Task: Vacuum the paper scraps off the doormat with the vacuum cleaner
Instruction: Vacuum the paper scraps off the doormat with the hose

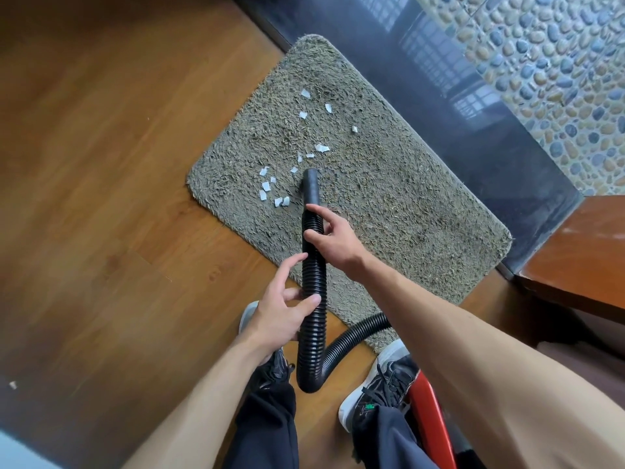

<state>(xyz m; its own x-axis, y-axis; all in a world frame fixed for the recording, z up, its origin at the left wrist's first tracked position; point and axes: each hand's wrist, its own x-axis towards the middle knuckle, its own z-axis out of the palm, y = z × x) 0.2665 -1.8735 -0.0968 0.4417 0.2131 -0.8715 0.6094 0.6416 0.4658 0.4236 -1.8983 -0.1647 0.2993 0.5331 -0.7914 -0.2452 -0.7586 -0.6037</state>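
Observation:
A shaggy grey-brown doormat point(389, 198) lies slanted on the wooden floor. Several white paper scraps point(270, 189) are scattered over its left and middle part, some more farther up point(306, 94). The black ribbed vacuum hose point(313, 275) rises from between my feet, and its smooth nozzle end point(311, 184) rests on the mat just right of the nearest scraps. My right hand point(333, 236) grips the hose just behind the nozzle. My left hand point(285, 306) holds the hose lower down, fingers loosely curled around it.
The red body of the vacuum cleaner point(429, 418) stands by my right shoe. A dark glossy threshold point(473, 130) runs along the mat's far side, with a pebble floor point(558, 62) beyond. A wooden ledge point(581, 258) sits at right. A stray scrap point(13, 384) lies on the floor at left.

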